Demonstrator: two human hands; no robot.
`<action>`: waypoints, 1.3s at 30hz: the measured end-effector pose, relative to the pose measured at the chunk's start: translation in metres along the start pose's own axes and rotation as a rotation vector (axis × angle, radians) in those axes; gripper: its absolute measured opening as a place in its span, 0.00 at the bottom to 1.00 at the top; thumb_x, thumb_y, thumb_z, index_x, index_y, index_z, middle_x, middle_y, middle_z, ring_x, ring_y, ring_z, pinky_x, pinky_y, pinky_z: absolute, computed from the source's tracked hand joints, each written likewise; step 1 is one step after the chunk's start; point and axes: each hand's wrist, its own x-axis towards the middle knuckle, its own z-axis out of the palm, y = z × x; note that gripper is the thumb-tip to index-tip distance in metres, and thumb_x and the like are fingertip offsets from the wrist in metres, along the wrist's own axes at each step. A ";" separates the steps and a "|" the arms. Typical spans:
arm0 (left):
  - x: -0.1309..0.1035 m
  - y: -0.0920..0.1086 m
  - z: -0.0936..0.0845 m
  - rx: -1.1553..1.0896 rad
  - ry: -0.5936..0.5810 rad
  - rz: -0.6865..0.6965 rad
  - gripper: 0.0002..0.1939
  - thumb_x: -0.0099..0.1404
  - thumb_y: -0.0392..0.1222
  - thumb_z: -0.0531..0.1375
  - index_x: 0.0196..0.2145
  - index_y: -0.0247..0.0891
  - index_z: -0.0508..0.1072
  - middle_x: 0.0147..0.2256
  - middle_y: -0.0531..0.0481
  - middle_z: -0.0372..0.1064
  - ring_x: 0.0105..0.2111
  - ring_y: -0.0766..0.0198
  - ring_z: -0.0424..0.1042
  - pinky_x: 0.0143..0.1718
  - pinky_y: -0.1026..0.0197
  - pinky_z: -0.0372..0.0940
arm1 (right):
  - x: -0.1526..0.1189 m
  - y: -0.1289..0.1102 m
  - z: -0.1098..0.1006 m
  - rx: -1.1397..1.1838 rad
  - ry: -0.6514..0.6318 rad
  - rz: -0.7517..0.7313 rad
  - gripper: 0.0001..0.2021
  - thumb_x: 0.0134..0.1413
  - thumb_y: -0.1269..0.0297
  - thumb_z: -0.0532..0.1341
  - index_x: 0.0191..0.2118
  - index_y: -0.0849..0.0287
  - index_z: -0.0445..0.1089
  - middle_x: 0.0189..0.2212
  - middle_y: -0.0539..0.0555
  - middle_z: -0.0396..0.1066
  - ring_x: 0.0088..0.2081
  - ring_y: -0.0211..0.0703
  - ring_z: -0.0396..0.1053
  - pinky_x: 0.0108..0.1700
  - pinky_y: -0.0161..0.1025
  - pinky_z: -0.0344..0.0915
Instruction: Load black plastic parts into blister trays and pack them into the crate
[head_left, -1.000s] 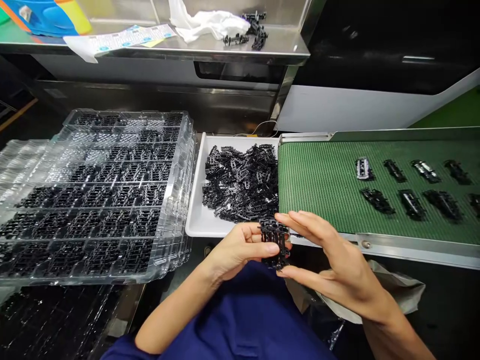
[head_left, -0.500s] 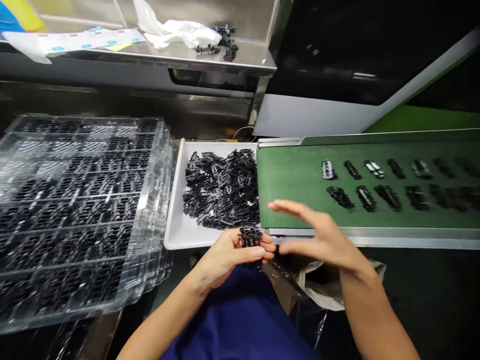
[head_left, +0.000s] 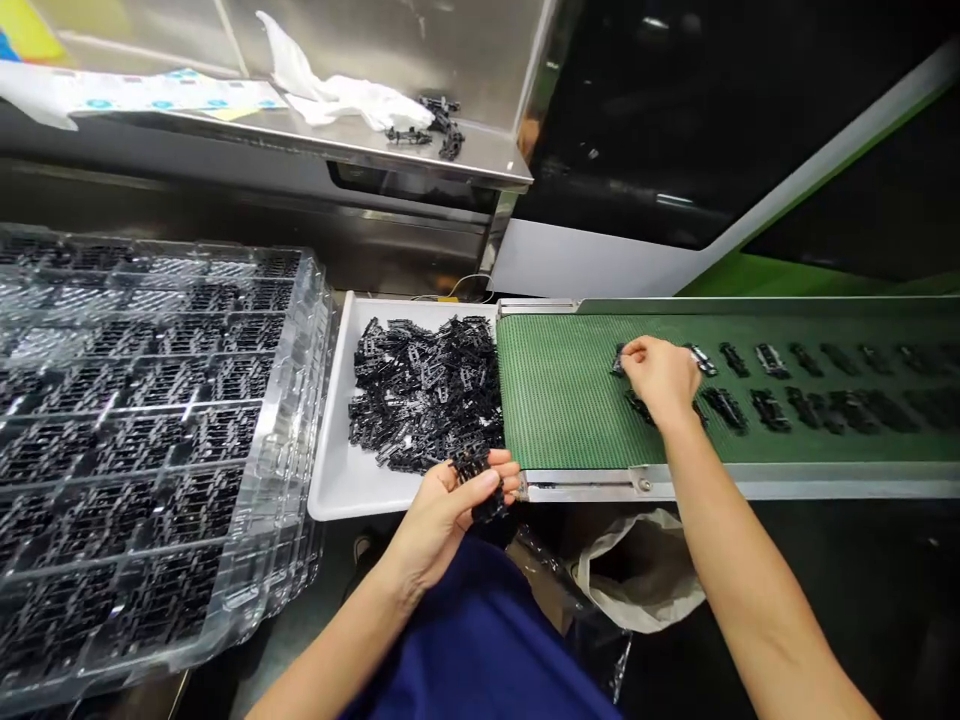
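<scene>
My left hand [head_left: 457, 510] is closed around several small black plastic parts [head_left: 471, 462], just over the front right corner of a white tray [head_left: 334, 470]. That tray holds a heap of similar black parts [head_left: 427, 390]. Over the green conveyor belt [head_left: 559, 390], my right hand [head_left: 664, 375] is closed, its fingertips pinching a black plastic part [head_left: 618, 360] at the belt surface. Two rows of such parts [head_left: 771, 360] lie on the belt to the right of this hand. My right hand partly hides the nearest ones.
Stacked clear plastic trays [head_left: 150, 420] filled with black parts stand at the left. A metal shelf [head_left: 487, 165] above carries a white cloth [head_left: 352, 100] and a few black parts. Below the belt hangs an open pale bag [head_left: 645, 590]. A metal rail [head_left: 750, 482] edges the belt.
My right hand has moved from beside my left hand, up and forward onto the belt, and its fingers have closed on a part. My left hand still holds its bunch. The view has shifted slightly.
</scene>
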 end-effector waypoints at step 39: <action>-0.029 0.011 -0.029 0.060 0.057 0.213 0.17 0.52 0.41 0.72 0.39 0.34 0.81 0.38 0.44 0.80 0.40 0.59 0.77 0.47 0.59 0.66 | -0.195 -0.083 -0.050 0.748 -0.125 -1.179 0.18 0.57 0.59 0.65 0.53 0.54 0.69 0.47 0.57 0.72 0.48 0.47 0.71 0.49 0.42 0.70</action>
